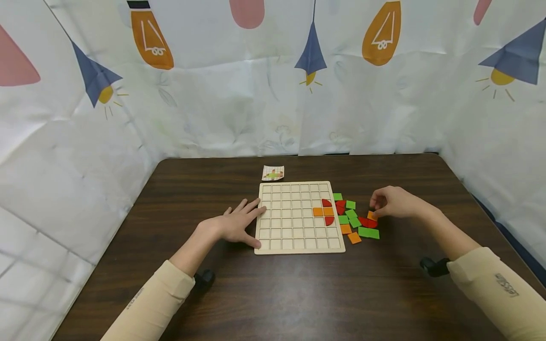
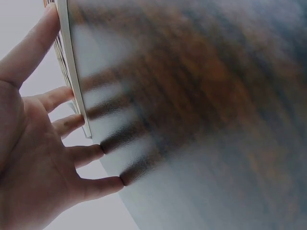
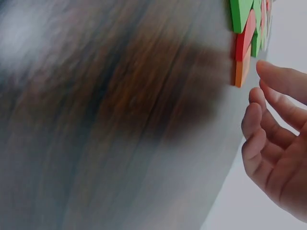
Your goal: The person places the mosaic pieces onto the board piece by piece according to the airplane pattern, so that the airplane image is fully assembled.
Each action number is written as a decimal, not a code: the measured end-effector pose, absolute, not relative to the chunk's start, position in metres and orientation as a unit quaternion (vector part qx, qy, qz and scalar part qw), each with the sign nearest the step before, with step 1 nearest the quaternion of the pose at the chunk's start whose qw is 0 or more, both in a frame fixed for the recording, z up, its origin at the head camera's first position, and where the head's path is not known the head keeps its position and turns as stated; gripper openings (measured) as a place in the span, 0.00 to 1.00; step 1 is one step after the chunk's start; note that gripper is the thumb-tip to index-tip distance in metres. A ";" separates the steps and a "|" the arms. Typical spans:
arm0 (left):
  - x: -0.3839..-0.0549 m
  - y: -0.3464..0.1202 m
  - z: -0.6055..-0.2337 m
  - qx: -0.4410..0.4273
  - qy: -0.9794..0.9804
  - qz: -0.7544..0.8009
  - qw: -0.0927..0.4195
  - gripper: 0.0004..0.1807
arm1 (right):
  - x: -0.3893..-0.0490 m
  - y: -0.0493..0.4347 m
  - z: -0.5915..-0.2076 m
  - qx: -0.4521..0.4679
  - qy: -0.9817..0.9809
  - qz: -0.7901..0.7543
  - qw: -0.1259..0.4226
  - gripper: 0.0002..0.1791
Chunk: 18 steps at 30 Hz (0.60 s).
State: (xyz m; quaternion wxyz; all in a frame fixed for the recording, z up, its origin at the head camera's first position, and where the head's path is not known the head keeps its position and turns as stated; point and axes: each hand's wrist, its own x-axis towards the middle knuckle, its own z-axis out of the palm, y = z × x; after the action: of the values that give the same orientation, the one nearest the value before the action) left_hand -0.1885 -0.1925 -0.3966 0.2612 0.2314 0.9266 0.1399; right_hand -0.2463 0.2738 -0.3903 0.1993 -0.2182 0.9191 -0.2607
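Observation:
My left hand [image 1: 234, 223] is spread along the left edge of a pale wooden grid board [image 1: 290, 234], with the thumb and some fingertips touching its rim. The left wrist view shows the other fingertips on the tabletop. On the board's right side lie two orange squares [image 1: 318, 211] and two red quarter-round tiles [image 1: 329, 221]. My right hand [image 1: 396, 201] hovers at the loose tiles, fingers loosely curved. Its thumb tip is close to an orange tile [image 3: 242, 72] beside a red one [image 3: 245, 38]; nothing shows between the fingers.
Loose green tiles [image 1: 368, 232], red tiles [image 1: 340, 207] and orange tiles [image 1: 354, 237] lie along the board's right edge. A small pattern card [image 1: 273, 173] lies behind the board. A white printed curtain [image 1: 239, 109] hangs around the dark wooden table [image 1: 281, 293].

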 end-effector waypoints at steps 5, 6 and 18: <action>-0.188 -0.192 -0.396 0.231 0.926 0.139 0.264 0.57 | -0.246 0.280 -0.393 -0.217 0.915 -0.264 0.215 0.12; -0.188 -0.192 -0.396 0.231 0.926 0.140 0.264 0.57 | -0.246 0.281 -0.394 -0.219 0.915 -0.263 0.215 0.12; -0.187 -0.191 -0.395 0.229 0.927 0.138 0.263 0.57 | -0.250 0.279 -0.398 -0.232 0.916 -0.262 0.197 0.07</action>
State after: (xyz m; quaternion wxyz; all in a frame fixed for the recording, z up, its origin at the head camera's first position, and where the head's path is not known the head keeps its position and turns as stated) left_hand -0.1875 -0.1909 -0.3952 0.2632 0.2286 0.9271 0.1380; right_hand -0.2500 0.2793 -0.3978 0.1969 -0.2318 0.9158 -0.2623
